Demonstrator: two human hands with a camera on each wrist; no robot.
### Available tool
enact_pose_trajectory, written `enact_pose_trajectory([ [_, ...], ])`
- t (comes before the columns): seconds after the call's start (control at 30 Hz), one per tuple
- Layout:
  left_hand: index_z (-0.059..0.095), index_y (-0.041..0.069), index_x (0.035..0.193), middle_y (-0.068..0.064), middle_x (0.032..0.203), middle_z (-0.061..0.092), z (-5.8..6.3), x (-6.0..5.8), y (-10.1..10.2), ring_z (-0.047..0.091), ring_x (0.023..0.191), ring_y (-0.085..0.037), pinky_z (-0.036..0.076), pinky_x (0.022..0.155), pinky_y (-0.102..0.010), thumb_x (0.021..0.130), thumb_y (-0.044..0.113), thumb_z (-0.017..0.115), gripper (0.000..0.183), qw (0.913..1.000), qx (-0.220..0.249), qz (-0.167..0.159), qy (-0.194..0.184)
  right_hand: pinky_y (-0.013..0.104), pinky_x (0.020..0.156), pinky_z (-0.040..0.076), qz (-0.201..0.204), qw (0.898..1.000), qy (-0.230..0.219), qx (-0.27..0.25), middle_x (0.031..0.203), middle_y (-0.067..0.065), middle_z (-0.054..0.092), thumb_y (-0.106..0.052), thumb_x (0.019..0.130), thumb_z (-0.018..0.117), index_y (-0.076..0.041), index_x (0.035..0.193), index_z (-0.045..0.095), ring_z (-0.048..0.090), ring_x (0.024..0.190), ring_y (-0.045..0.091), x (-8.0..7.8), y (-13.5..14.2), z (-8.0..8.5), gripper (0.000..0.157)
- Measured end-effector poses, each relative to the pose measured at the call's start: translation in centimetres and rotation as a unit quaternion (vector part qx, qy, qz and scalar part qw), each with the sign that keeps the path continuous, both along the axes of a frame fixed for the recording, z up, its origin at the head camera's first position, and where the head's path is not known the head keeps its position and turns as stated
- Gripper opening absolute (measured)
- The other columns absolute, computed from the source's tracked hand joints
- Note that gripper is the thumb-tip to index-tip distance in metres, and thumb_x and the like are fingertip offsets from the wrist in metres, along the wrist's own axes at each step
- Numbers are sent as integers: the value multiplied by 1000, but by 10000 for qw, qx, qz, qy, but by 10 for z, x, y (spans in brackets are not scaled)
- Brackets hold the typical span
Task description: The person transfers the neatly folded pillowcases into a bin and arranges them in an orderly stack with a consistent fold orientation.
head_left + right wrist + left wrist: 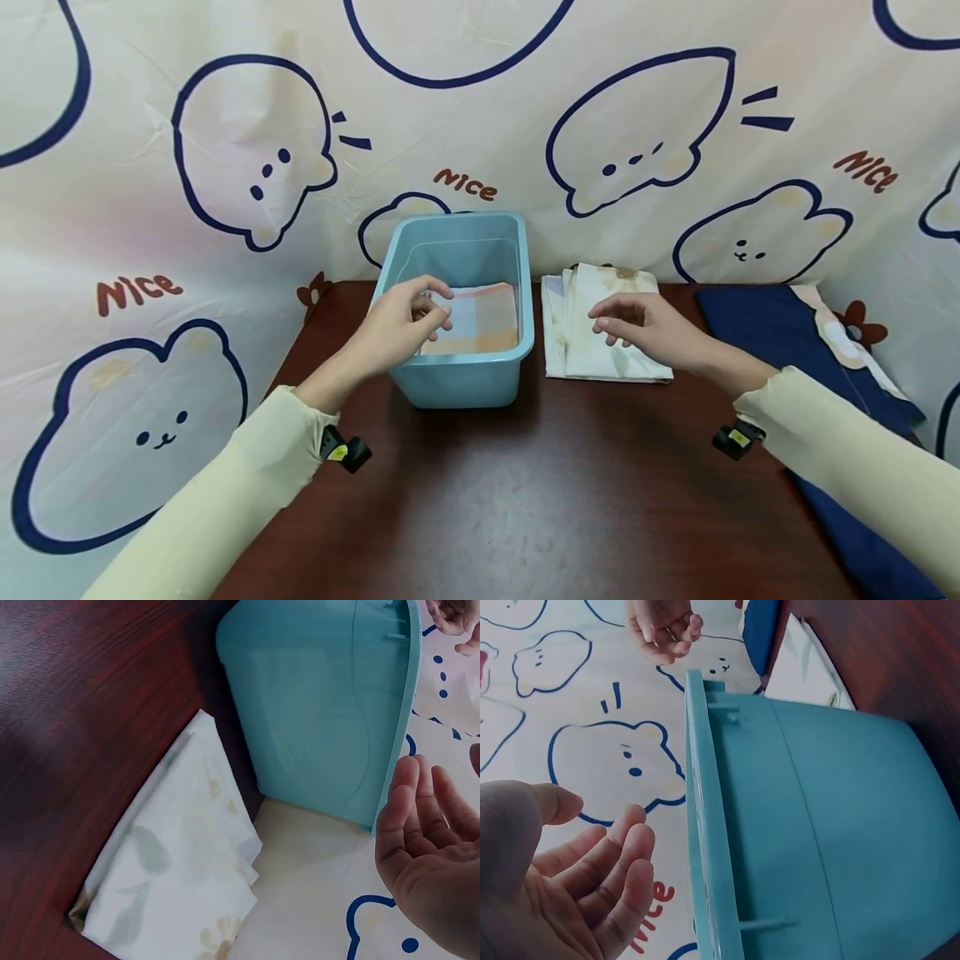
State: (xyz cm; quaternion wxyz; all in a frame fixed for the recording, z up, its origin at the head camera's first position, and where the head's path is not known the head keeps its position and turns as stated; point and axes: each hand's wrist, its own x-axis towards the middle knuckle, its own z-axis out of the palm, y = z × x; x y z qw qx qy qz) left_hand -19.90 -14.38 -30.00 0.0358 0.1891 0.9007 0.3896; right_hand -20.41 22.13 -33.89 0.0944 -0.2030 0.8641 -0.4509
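Observation:
A light blue plastic bin (465,383) stands at the back of the table, with a folded checked cloth (491,312) in orange, pink and pale blue inside it. Over the bin's left side hovers my left hand (405,321), its fingers loosely bent and holding nothing. Right of the bin lies a folded white cloth (577,350) with a leaf and flower print. My right hand (637,325) hangs above this cloth, fingers loosely curved and apart from it. In the right wrist view, the right hand (431,847) is also bare of any object.
Dark blue fabric (772,333) with a printed edge lies along the right side of the brown table (525,500). A white sheet (480,125) with bear drawings hangs behind the table and at both sides.

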Motion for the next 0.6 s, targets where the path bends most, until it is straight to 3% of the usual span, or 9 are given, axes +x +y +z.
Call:
enact_pose_trajectory([
  [0.27,60,13,123,-6,92,76,-1,10,11,69,79,-26,55,70,-35,104,22,56,21,9995,167,-236,-117,27,71,52,-58,10000,15,36,109,12,70,-19,106,54,-3,125,65,65,85,10,6,12,-4,27],
  [0.6,61,11,123,-8,93,76,1,20,31,66,76,-23,51,63,-35,103,16,58,21,9966,430,-684,-166,27,75,54,-102,9999,29,-11,106,5,69,-19,106,53,-2,125,64,66,86,11,8,28,-6,28],
])
